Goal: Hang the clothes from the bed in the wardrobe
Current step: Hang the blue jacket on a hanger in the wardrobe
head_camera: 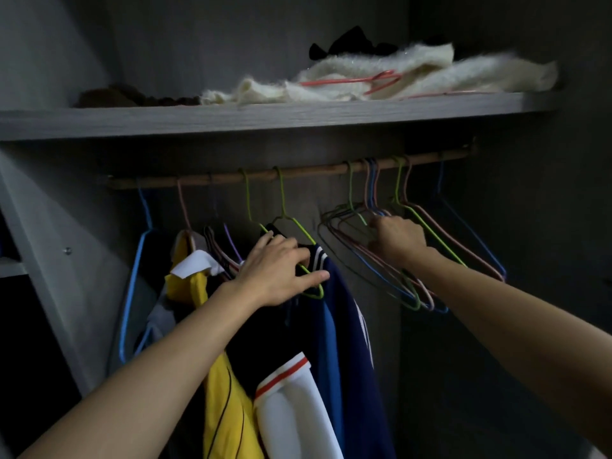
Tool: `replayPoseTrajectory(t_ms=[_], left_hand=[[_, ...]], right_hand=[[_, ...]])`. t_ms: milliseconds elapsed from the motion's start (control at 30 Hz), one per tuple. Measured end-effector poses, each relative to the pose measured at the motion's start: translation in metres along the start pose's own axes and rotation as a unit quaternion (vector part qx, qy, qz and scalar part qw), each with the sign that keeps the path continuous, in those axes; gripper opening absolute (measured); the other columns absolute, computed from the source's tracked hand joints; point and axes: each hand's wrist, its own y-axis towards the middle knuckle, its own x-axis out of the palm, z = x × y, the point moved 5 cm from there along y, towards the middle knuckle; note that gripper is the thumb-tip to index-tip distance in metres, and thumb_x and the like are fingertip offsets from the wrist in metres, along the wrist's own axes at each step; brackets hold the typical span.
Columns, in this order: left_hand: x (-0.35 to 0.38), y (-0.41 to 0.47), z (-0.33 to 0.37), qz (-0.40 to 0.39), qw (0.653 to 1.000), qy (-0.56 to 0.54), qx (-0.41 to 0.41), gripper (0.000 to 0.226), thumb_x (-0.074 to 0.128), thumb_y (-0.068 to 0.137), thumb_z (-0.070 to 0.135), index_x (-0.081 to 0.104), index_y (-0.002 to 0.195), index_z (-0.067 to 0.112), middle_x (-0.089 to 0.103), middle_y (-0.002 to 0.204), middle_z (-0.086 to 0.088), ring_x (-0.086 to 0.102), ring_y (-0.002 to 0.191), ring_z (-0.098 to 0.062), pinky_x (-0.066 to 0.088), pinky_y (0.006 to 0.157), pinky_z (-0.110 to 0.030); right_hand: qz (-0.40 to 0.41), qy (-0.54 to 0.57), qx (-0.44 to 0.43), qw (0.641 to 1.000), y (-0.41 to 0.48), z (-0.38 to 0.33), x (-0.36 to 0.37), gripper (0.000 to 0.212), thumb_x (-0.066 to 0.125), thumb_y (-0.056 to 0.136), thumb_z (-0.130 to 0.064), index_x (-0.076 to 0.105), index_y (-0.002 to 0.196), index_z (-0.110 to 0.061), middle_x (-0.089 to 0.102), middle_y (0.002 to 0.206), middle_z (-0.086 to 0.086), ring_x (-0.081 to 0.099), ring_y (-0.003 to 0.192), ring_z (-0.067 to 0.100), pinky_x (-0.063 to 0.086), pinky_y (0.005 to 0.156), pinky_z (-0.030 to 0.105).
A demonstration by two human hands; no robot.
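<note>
A wooden rod (298, 173) runs across the wardrobe under a grey shelf. On its left half hang a yellow shirt (222, 392), a dark top with a white and red sleeve (291, 392) and a navy and blue garment (344, 326). My left hand (281, 270) rests on the shoulder of the dark top, its fingers over a green hanger (288, 220) and its thumb straight. My right hand (397, 238) grips into a bunch of several empty wire hangers (374, 270) hanging on the rod's right half. The bed is out of view.
The grey shelf (231, 117) above holds a fluffy white cloth (381, 77) with a pink hanger (351, 81) in it, plus dark items behind. An empty blue hanger (139, 260) hangs at far left. The wardrobe's side panels close in left and right.
</note>
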Motion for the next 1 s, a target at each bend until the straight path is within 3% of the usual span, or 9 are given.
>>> replayPoseTrajectory(t_ms=[133,233,400,533,667,767,833,1000], left_hand=[[-0.002,-0.009,0.0,-0.063,0.996,0.052,-0.028,0.063,0.038,0.072,0.084,0.058,0.07,0.025,0.05,0.083,0.005,0.042,0.095,-0.016,0.026,0.103,-0.034],[-0.001,-0.015,0.0,-0.088,0.99,0.091,-0.06,0.06,0.039,0.081,0.076,0.055,0.061,0.022,0.049,0.071,0.005,0.039,0.089,-0.016,0.026,0.103,-0.034],[-0.007,-0.026,-0.009,-0.009,0.981,-0.056,-0.185,0.043,0.043,0.093,0.054,0.059,0.073,0.019,0.059,0.07,-0.003,0.06,0.083,-0.028,0.039,0.065,-0.033],[-0.017,-0.026,-0.002,0.057,0.976,-0.051,-0.205,0.034,0.049,0.091,0.051,0.064,0.081,0.022,0.066,0.076,-0.002,0.061,0.084,-0.027,0.036,0.066,-0.032],[-0.03,-0.022,0.019,0.115,0.975,-0.058,-0.182,0.024,0.056,0.089,0.043,0.064,0.088,0.021,0.069,0.085,-0.002,0.062,0.091,-0.029,0.042,0.075,-0.036],[-0.038,-0.017,0.04,0.138,0.972,-0.083,-0.17,0.023,0.057,0.087,0.043,0.064,0.089,0.021,0.07,0.09,-0.003,0.063,0.093,-0.031,0.047,0.07,-0.035],[-0.038,-0.018,0.058,0.141,0.972,-0.105,-0.156,0.022,0.057,0.086,0.043,0.063,0.088,0.022,0.07,0.092,-0.004,0.063,0.093,-0.033,0.048,0.07,-0.035],[-0.009,-0.024,0.121,0.091,0.98,-0.158,-0.078,0.02,0.058,0.086,0.041,0.062,0.084,0.022,0.07,0.091,-0.006,0.064,0.093,-0.032,0.047,0.07,-0.035]], right_hand=[[-0.006,0.033,-0.002,0.999,0.011,0.006,0.014,0.03,0.059,0.089,-0.024,0.056,0.118,-0.017,0.061,0.114,0.012,0.063,0.097,0.034,0.052,0.077,0.041],[-0.02,0.124,0.005,0.992,0.015,0.008,0.024,0.023,0.059,0.089,-0.031,0.062,0.104,-0.014,0.065,0.107,0.015,0.062,0.096,0.035,0.053,0.08,0.041],[0.016,0.294,0.022,0.956,0.016,0.003,0.013,0.02,0.057,0.088,-0.031,0.067,0.094,-0.015,0.067,0.098,0.016,0.064,0.094,0.036,0.051,0.078,0.039],[0.053,0.348,0.016,0.936,0.005,0.003,-0.023,0.016,0.059,0.088,-0.031,0.068,0.094,-0.018,0.069,0.098,0.013,0.063,0.097,0.033,0.052,0.083,0.039],[0.044,0.333,-0.006,0.942,-0.028,0.015,-0.054,0.022,0.063,0.083,-0.035,0.07,0.086,-0.015,0.069,0.084,0.009,0.066,0.086,0.029,0.051,0.072,0.034],[0.039,0.318,-0.025,0.947,-0.069,0.029,-0.074,0.017,0.062,0.083,-0.033,0.07,0.085,-0.019,0.07,0.081,0.006,0.066,0.084,0.026,0.051,0.071,0.036],[0.046,0.291,-0.032,0.955,-0.102,0.043,-0.087,0.016,0.06,0.087,-0.032,0.07,0.092,-0.021,0.068,0.083,0.003,0.065,0.087,0.028,0.05,0.071,0.036],[0.094,0.089,0.009,0.992,-0.201,0.104,-0.105,0.025,0.047,0.097,-0.041,0.062,0.116,-0.032,0.07,0.104,0.004,0.062,0.097,0.035,0.042,0.069,0.035]])
